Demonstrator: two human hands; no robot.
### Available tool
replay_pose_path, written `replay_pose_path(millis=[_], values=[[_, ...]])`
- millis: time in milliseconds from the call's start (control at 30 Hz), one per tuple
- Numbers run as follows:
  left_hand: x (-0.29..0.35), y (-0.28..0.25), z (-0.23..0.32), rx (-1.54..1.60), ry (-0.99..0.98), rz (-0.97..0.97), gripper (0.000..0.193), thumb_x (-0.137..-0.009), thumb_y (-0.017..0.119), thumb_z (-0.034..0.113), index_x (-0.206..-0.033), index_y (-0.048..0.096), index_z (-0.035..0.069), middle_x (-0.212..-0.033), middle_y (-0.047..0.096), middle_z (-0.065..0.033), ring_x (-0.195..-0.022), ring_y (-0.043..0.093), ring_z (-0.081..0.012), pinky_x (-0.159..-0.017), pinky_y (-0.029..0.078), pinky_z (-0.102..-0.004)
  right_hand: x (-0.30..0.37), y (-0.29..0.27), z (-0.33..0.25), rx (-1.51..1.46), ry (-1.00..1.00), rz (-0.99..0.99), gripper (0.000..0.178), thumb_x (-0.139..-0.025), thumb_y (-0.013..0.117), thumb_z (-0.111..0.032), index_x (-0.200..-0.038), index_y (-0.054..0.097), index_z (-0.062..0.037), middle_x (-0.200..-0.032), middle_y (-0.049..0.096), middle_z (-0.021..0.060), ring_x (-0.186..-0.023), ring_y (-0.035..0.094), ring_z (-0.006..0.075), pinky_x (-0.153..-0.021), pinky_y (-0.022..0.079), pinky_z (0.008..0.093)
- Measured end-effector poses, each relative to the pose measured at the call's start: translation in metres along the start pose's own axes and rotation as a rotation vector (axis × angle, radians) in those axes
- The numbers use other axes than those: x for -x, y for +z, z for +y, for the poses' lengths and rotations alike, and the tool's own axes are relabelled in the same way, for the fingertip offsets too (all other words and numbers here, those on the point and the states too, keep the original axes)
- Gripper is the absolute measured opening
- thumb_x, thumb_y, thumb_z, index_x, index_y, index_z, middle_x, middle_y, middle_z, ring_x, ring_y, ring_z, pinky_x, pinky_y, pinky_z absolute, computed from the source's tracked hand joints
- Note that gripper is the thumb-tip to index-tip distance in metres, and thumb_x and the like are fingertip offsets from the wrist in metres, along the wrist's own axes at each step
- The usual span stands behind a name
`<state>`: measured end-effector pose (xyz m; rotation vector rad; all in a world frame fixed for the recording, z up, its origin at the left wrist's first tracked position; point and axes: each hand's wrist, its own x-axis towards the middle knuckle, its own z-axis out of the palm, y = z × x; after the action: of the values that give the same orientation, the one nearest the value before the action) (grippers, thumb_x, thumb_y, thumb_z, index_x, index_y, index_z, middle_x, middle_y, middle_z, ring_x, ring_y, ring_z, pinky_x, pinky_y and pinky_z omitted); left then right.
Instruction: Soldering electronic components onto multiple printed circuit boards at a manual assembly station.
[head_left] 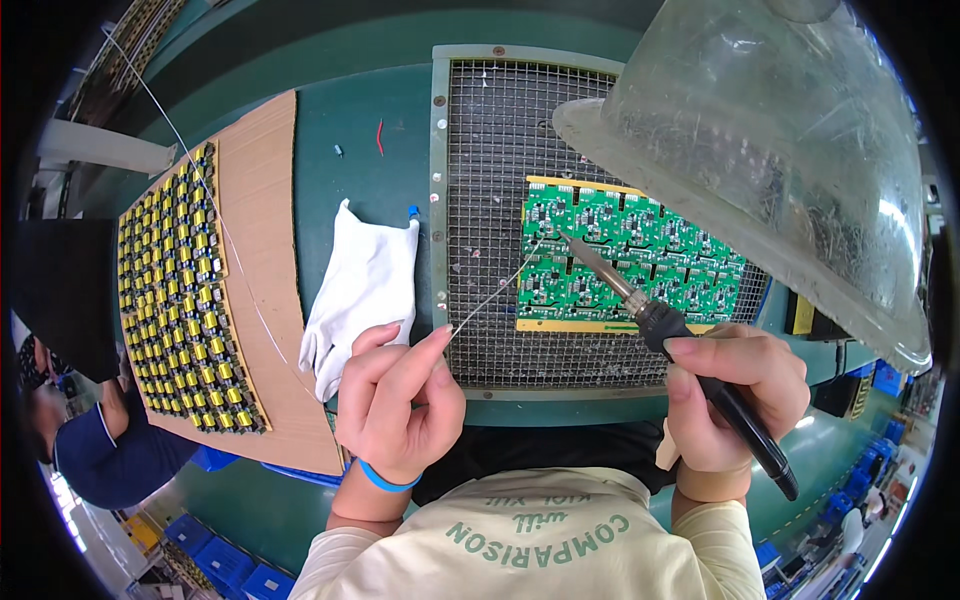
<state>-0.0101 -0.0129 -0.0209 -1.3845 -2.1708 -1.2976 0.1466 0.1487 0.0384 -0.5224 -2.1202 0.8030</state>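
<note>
Between the fingertips of my left hand is pinched a thin solder wire, its free end reaching the green circuit board panel. My right hand is wrapped round the black handle of a soldering iron. The iron's tip meets the panel's upper left part, close to the wire's end; whether the two touch I cannot tell. The panel, with yellowish edge strips, lies flat on a metal mesh grate set in a frame. A blue band circles my left wrist.
A clear fume hood overhangs the grate's right side. Left of the grate lies a white glove. Further left, cardboard carries boards with rows of yellow components. A red wire bit lies behind the glove. Another person is at far left.
</note>
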Motion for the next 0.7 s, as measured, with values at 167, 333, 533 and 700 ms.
replay_pose_path(millis=[167, 333, 533, 700], values=[[-0.001, 0.001, 0.000, -0.005, -0.003, -0.004, 0.030, -0.069, 0.060, -0.006, -0.097, 0.068, 0.001, -0.070, 0.056, -0.0026, -0.062, 0.049, -0.0137, -0.078, 0.051, -0.0369, 0.008, 0.002, -0.005, -0.035, 0.178, -0.007, 0.016, -0.072, 0.070, -0.011, -0.077, 0.061, 0.0005, -0.059, 0.061, 0.0059, -0.049, 0.057, 0.0115, -0.053, 0.044, 0.0208], [-0.001, 0.001, 0.000, -0.008, -0.012, -0.005, 0.031, -0.069, 0.060, -0.006, -0.098, 0.068, 0.001, -0.069, 0.056, -0.0027, -0.062, 0.049, -0.0134, -0.078, 0.051, -0.0362, 0.009, 0.006, -0.007, -0.027, 0.178, -0.030, 0.014, -0.074, 0.068, -0.010, -0.080, 0.060, 0.0009, -0.058, 0.061, 0.0062, -0.051, 0.059, 0.0120, -0.056, 0.047, 0.0214], [0.000, 0.000, 0.000, -0.010, -0.017, -0.003, 0.030, -0.069, 0.059, -0.005, -0.098, 0.068, 0.000, -0.069, 0.056, -0.0030, -0.062, 0.049, -0.0141, -0.077, 0.051, -0.0359, 0.015, 0.004, -0.003, -0.040, 0.188, 0.015, 0.014, -0.076, 0.067, -0.010, -0.080, 0.059, 0.0009, -0.063, 0.060, 0.0063, -0.052, 0.058, 0.0116, -0.054, 0.046, 0.0214], [0.000, 0.002, 0.001, 0.028, 0.005, -0.005, 0.031, -0.069, 0.059, -0.006, -0.098, 0.068, -0.001, -0.070, 0.055, -0.0039, -0.062, 0.049, -0.0147, -0.076, 0.051, -0.0356, 0.021, 0.004, -0.007, -0.170, 0.346, 0.125, 0.017, -0.078, 0.066, -0.011, -0.083, 0.056, 0.0016, -0.071, 0.058, 0.0064, -0.052, 0.056, 0.0097, -0.050, 0.045, 0.0196]])
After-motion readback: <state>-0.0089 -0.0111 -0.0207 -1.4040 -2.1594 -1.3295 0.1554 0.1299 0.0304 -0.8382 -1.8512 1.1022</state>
